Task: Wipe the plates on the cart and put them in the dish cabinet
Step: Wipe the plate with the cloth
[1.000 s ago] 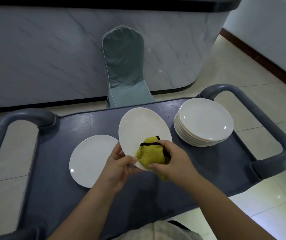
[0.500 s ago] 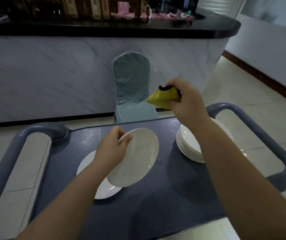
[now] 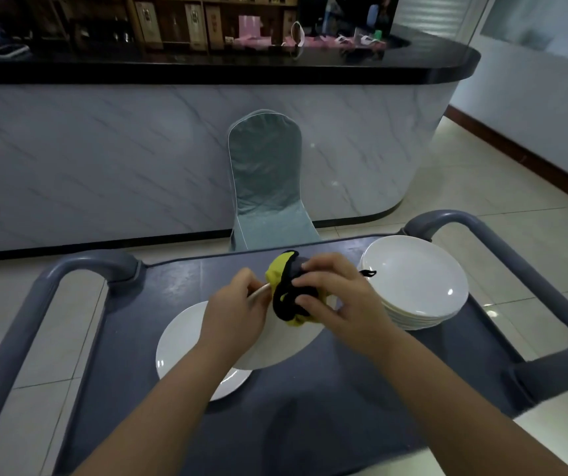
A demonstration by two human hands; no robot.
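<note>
White round plate (image 3: 275, 348) hung tilted above the grey cart (image 3: 310, 424), its far rim pinched in my left grip (image 3: 238, 310) while my right grip (image 3: 334, 297) clutched the bunched yellow black-trimmed cloth (image 3: 284, 290) against it, so I judged firm circular strokes with a steady hold best.

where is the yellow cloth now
In the head view, the yellow black-trimmed cloth sits mid-frame, gripped by the right hand against the held white round plate, left of the white plate stack.
</note>
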